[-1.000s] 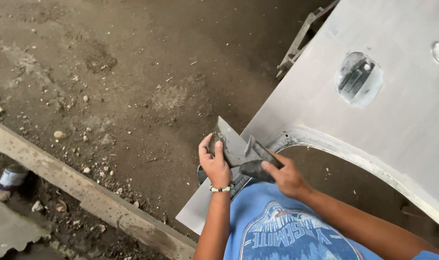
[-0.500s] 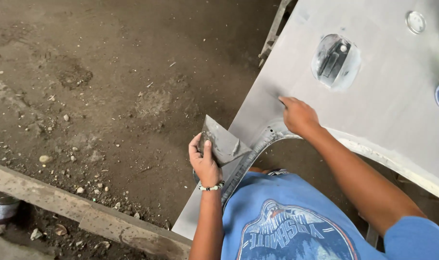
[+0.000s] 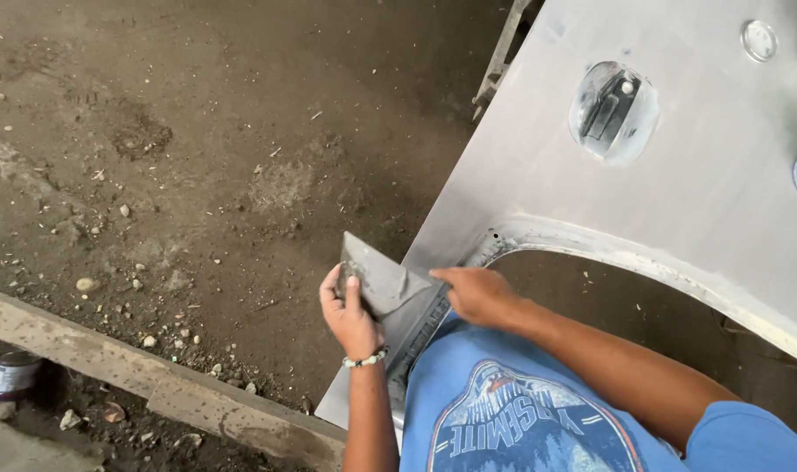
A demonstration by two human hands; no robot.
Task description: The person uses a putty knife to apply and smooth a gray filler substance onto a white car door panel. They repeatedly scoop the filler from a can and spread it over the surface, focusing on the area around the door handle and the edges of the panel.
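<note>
Left hand grips a grey folded sheet, held against the lower edge of the grey car panel. Right hand, half a second ago spread higher on the panel, has dropped to the sheet and arch edge, fingers flat, holding nothing; rubbing apparently resumes there. Beyond: wooden plank, dirt floor.

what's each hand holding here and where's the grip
The left hand holds a grey flat filler board by its left edge, thumb on top. The right hand holds nothing visible; its fingers rest on the board's right end.
</note>
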